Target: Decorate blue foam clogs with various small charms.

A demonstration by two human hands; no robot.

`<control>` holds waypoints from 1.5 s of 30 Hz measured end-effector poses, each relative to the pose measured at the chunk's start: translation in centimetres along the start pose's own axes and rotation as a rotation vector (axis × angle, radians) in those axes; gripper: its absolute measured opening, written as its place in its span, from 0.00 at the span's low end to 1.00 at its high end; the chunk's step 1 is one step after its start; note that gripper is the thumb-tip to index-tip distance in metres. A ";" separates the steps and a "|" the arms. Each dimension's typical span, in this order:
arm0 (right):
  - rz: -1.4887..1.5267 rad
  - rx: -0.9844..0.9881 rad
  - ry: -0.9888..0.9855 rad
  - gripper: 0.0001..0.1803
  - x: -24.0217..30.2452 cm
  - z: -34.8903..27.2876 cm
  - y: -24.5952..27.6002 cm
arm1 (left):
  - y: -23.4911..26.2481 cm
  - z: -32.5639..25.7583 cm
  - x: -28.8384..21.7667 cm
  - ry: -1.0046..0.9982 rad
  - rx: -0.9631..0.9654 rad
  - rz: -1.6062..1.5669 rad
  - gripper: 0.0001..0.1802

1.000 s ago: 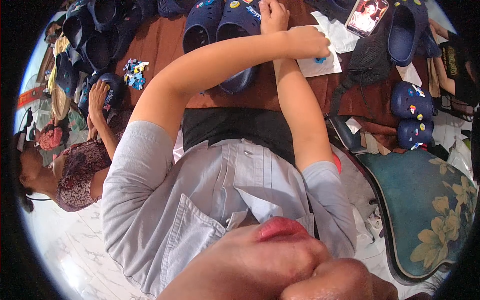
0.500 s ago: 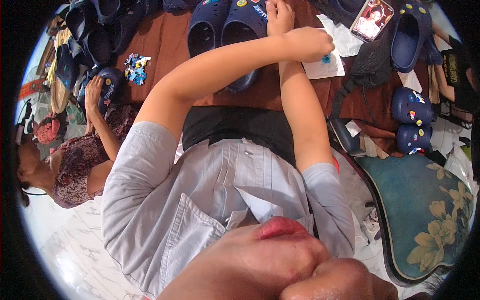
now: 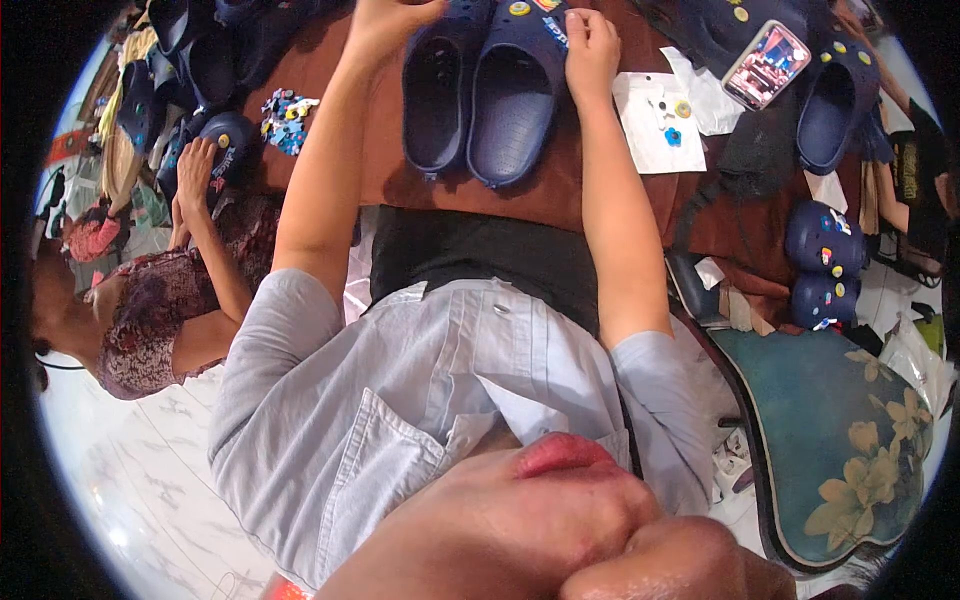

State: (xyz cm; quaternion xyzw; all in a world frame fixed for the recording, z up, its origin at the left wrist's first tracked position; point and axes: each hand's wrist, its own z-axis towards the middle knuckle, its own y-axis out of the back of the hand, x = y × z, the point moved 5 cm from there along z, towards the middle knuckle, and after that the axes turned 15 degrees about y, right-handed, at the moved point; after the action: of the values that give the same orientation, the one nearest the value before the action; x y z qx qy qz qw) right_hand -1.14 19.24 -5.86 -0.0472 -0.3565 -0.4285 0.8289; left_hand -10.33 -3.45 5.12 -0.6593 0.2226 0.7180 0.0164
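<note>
A pair of navy clogs stands side by side on the brown cloth in front of me, heels toward me: the left clog (image 3: 434, 105) and the right clog (image 3: 512, 110). Small charms decorate the right clog's front, including a round yellow one. My left hand (image 3: 395, 25) is at the left clog's outer side, its thumb against the clog; the picture's top edge cuts off part of this hand. Bent fingers of my right hand (image 3: 593, 50) press on the right clog's outer side. Beside that hand lies a white card (image 3: 645, 150) with several small charms, among them a blue flower.
Loose charms (image 3: 288, 120) are piled left of my left forearm. A lit phone (image 3: 767, 65) rests by a black bag (image 3: 750, 150) on the right. More navy clogs (image 3: 825, 235) surround the cloth (image 3: 375, 185). At left, a co-worker's hand (image 3: 196, 170) touches another clog.
My left hand has swung back from above the white card to the left clog, uncovering the card and the clogs' heels. My right hand stays at the right clog. The whole view has shifted slightly.
</note>
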 end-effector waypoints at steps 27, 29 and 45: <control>0.022 0.115 -0.096 0.14 0.3 0.9 1.6 | 2.1 -2.8 5.3 -0.231 -0.228 0.309 0.07; 0.029 0.116 -0.095 0.14 0.3 0.9 1.6 | 2.1 -2.3 5.7 -0.226 -0.244 0.314 0.07; 0.000 0.128 -0.068 0.12 0.5 1.1 1.4 | 3.0 -1.3 7.8 -0.109 -0.272 0.173 0.06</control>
State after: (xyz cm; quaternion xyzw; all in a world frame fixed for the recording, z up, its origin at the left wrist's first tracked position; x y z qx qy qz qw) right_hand -0.47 20.24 -4.45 -0.0089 -0.4110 -0.4030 0.8177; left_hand -11.03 -8.71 -1.44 -0.5941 0.1779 0.7748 -0.1229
